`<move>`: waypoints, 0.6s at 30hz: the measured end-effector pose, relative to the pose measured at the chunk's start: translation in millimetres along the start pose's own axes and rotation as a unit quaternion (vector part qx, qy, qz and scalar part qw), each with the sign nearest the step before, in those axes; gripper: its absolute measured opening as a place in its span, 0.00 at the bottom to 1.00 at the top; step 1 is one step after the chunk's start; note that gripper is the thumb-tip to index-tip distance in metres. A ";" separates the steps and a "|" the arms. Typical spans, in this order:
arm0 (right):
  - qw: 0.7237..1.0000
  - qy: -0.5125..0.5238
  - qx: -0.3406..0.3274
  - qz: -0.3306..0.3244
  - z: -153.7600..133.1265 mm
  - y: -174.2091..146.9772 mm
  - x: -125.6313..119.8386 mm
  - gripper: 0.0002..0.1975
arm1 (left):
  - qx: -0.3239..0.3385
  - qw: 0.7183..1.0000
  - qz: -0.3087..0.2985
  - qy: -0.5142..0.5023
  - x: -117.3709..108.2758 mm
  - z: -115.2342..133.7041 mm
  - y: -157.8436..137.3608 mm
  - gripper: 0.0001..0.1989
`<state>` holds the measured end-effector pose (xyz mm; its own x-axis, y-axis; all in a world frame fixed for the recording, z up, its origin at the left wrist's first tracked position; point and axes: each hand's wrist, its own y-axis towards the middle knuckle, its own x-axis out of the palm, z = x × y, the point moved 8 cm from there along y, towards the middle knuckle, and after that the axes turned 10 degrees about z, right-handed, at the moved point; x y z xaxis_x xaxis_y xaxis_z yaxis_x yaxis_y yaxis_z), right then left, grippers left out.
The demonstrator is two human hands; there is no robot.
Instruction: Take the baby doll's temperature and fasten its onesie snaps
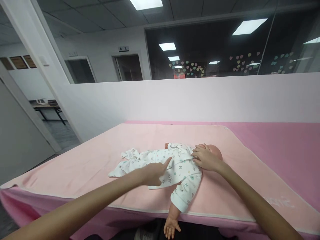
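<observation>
A baby doll [216, 150] lies on its back, head to the right, in a white printed baby suit [182, 168]. My left hand [156, 172] is over the middle of the suit, with one finger stretched out and the thumb apart; its other fingers are mostly hidden. At the doll's neck and collar, my right hand [206, 158] rests with its fingers spread, covering part of the face. One doll arm [172, 221] hangs past the near table edge. The suit's legs lie flat toward the left.
A pale pink blanket [100, 160] lies under the doll, over a darker pink cover [280, 143]. Behind stands a low white wall [187, 100] with a window [212, 50] above. On the left is a doorway with a table [48, 106] beyond.
</observation>
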<state>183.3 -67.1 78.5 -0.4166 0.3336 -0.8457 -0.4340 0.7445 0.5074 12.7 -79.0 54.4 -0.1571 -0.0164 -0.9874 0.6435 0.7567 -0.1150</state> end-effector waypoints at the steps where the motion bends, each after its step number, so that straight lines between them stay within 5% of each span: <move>1: 0.999 0.040 0.021 -0.002 5.7 -0.5 -5.5 0.10 | -0.001 0.997 -0.059 -0.053 3.2 -2.4 2.5 0.40; 2: 0.996 0.079 0.051 0.008 14.9 0.0 -12.0 0.10 | -0.012 0.994 -0.068 -0.081 -1.3 -7.8 10.5 0.35; 5: 0.973 0.148 0.165 0.064 58.4 2.0 -26.1 0.12 | -0.110 0.987 0.103 -0.060 -36.8 -39.5 56.7 0.22; 8: 0.933 0.229 0.274 0.036 100.9 -2.3 -11.6 0.16 | -0.193 0.952 0.231 -0.063 -46.6 -62.1 104.1 0.20; 13: 0.833 0.441 0.334 0.021 123.9 -12.5 10.5 0.17 | -0.216 0.947 0.213 -0.103 -2.3 -73.4 162.0 0.19; 18: 0.727 0.547 0.412 0.047 132.0 -35.8 28.3 0.18 | -0.239 0.944 0.169 -0.153 31.6 -85.2 173.6 0.21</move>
<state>292.5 -8.0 14.6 -0.9953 0.0819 0.0525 0.0765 0.9922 -0.0986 55.6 107.6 12.5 0.2672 0.1474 -0.9523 0.1943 0.9597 0.2030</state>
